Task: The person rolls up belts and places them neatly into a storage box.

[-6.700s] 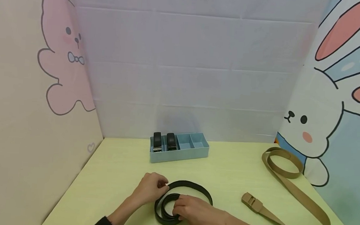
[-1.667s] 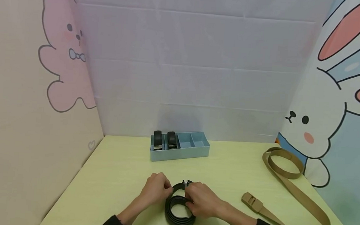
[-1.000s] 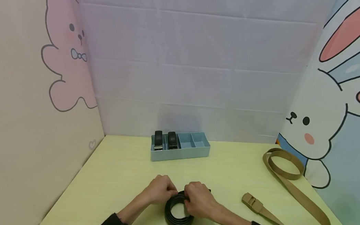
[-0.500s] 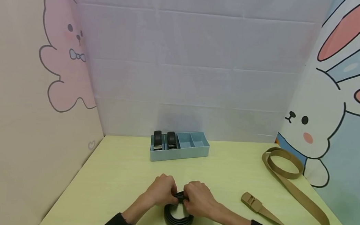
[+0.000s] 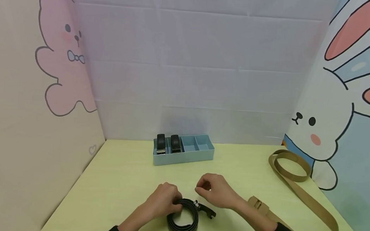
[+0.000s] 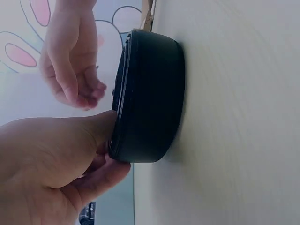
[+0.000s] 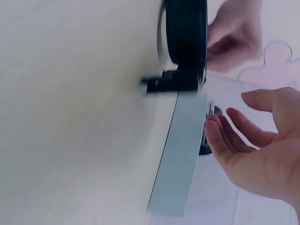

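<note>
A black belt (image 5: 182, 230) lies coiled on its edge on the table, its buckle (image 5: 207, 211) sticking out to the right of the roll. My left hand (image 5: 164, 201) pinches the coil's upper left side, thumb inside the ring and fingers outside, as the left wrist view also shows on the belt (image 6: 152, 98). Just above and right of the buckle, my right hand (image 5: 216, 191) hovers with loosely bent fingers and holds nothing. In the right wrist view a gap separates this hand (image 7: 262, 140) from the buckle (image 7: 173, 84).
A light blue divided box (image 5: 183, 159) stands at the back, with two rolled black belts (image 5: 161, 142) in its left compartments. A tan webbing belt (image 5: 312, 211) with a plastic buckle lies along the table's right side, partly behind the right forearm.
The black belt has gone from a loose, wide coil to a tight roll. My right hand has just let go of it and moved up and right, uncovering the buckle. My left hand stays on the coil.
</note>
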